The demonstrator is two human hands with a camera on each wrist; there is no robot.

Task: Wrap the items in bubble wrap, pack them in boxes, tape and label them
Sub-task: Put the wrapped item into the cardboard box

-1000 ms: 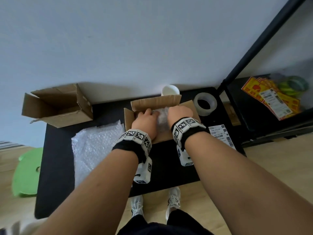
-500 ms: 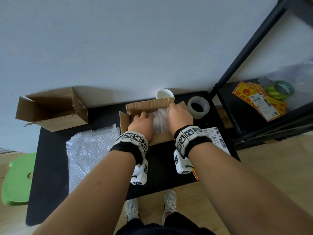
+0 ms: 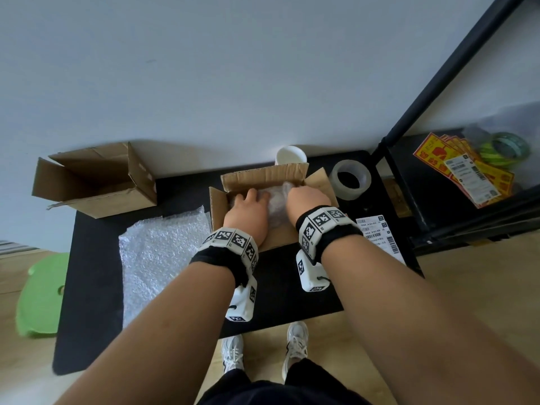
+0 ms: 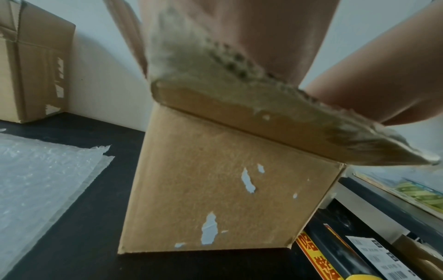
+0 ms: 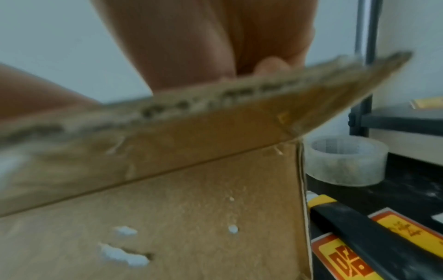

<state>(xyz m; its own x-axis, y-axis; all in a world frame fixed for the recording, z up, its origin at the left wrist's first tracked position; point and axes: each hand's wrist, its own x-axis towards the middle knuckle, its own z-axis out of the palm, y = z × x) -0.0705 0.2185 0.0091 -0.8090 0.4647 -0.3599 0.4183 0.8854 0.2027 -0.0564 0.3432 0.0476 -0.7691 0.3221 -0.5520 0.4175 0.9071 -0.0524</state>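
- A wrapped bundle (image 3: 276, 200) is being pressed down inside the open box (image 3: 217, 210), which is standing on the black desk (image 3: 96, 258).
- The left hand (image 3: 248, 213) is being laid on the bundle's left side, reaching over the near flap; its fingers are hidden inside the box, so whether the left grip is clenched, released or grasping cannot be told.
- The right hand (image 3: 305, 200) is being held against the bundle's right side; its fingers are likewise hidden, so the right grip cannot be told either.
- In both wrist views only the box's outer wall (image 4: 215, 189) and the near flap's edge (image 5: 215, 106) are being shown, with the palms above them.
- A flat sheet of bubble wrap (image 3: 159, 258) is being kept on the desk just left of the box.
- A second box (image 3: 93, 182) is being left open on its side at the desk's far left corner.
- A white cup (image 3: 290, 154) is being partly hidden behind the box's far flap.
- A tape roll (image 3: 349, 179) is lying just right of the box, with a printed label (image 3: 380, 235) nearer, beside the right wrist.
- More labels (image 3: 464, 171) and green tape (image 3: 508, 147) are being kept on the shelf (image 3: 438, 217) at the right.
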